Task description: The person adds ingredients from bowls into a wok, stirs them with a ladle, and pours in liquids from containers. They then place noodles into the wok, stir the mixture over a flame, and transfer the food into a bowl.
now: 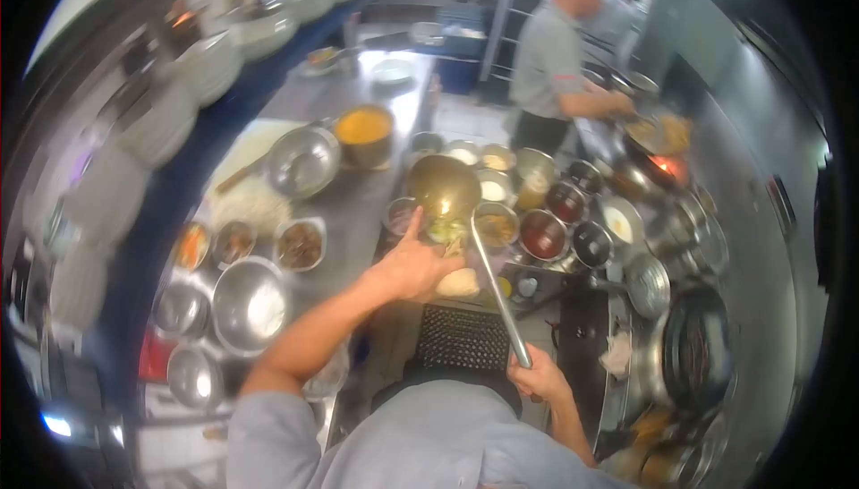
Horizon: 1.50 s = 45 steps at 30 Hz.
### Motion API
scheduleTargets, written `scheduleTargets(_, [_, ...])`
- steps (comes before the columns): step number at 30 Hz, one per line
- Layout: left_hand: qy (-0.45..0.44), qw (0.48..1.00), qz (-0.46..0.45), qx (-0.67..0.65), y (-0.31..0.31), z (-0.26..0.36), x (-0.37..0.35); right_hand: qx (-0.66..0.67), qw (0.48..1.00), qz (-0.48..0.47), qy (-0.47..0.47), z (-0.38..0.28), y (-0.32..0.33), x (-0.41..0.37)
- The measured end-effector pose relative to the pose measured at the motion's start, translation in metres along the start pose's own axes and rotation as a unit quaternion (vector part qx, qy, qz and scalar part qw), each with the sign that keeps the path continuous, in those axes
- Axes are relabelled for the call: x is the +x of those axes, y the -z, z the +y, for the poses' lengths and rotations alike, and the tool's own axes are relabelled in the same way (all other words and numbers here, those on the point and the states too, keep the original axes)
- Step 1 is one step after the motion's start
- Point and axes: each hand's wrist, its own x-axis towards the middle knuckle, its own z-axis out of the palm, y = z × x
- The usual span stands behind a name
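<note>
My right hand [542, 376] is wrapped round the lower end of a long metal handle [501, 292], which slants up and left toward the small containers. My left hand [413, 265] reaches over the counter's edge with its index finger stretched out, pointing at a wide golden-brown metal bowl [444, 187]. Just right of my left hand lies a pale, rounded item [458, 282], too blurred to name. Green pieces [447, 230] sit below the bowl, and a container of yellowish food [495, 224] stands beside the handle's upper end.
Metal bowls [250, 306] and a pot of orange liquid [364, 126] stand on the left counter. Sauce containers [542, 234] cluster right of centre. A co-worker [557, 59] handles a pan [658, 136] over a flame at the upper right. A black pan [698, 346] lies at right.
</note>
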Motion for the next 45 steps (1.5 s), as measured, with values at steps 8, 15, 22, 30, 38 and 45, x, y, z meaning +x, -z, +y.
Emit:
scheduleTargets(8, [-0.233, 0.579, -0.003, -0.781, -0.079, 0.061, 0.160, 0.133, 0.980, 0.141, -0.047, 0.046, 0.027, -0.114])
scheduleTargets(15, [-0.257, 0.180, -0.114, -0.942, 0.013, 0.213, 0.179, 0.278, 0.819, 0.494, 0.090, 0.058, 0.059, -0.186])
scheduleTargets(22, [-0.622, -0.008, -0.288, -0.728, 0.110, 0.349, 0.217, 0.014, 0.628, 0.773, -0.086, 0.187, 0.230, -0.230])
scheduleTargets(30, [-0.313, 0.314, -0.236, -0.865, 0.025, 0.421, 0.313, -0.044, 0.610, 0.768, -0.187, 0.058, 0.406, -0.390])
scheduleTargets(38, [-0.008, 0.335, -0.444, -0.831, -0.211, 0.453, 0.411, 0.335, 0.610, 0.676, 0.243, 0.156, 0.626, -0.429])
scheduleTargets(45, [0.103, 0.611, -0.321, -0.716, -0.245, 0.516, 0.471, -0.056, 0.618, 0.713, -0.327, 0.097, 0.521, -0.485])
